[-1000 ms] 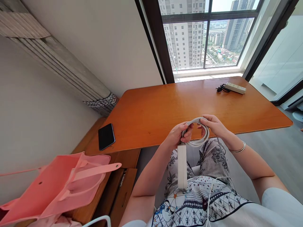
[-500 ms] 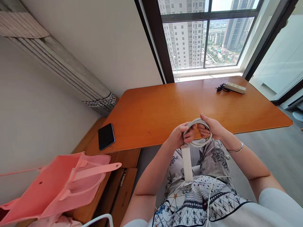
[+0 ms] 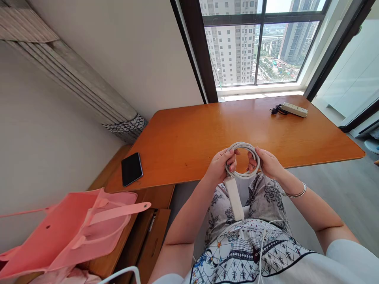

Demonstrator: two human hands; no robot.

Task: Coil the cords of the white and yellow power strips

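Observation:
A white cable wound into a round coil (image 3: pixel 243 146) is held up between both hands, over the table's near edge. My left hand (image 3: pixel 223 165) is closed around the coil's left side. On the right side of the loop, my right hand (image 3: pixel 265 162) grips it with thumb and fingers. A long white power strip (image 3: pixel 234 198) hangs from the cable below my left hand, tilted, its lower end by my lap. A length of cable trails from the coil near my right wrist, which has a silver bangle.
An orange-brown wooden table (image 3: pixel 189 134) bears a black phone (image 3: pixel 132 169) at its left and another power strip (image 3: pixel 294 109) with a black plug at the far right. An open pink bag (image 3: pixel 71 228) stands at the lower left, beside wooden drawers (image 3: pixel 154 236).
Both hands have raised the coil slightly and turned it, so its ring looks rounder and more open. The hanging power strip has tilted, its lower end now further right.

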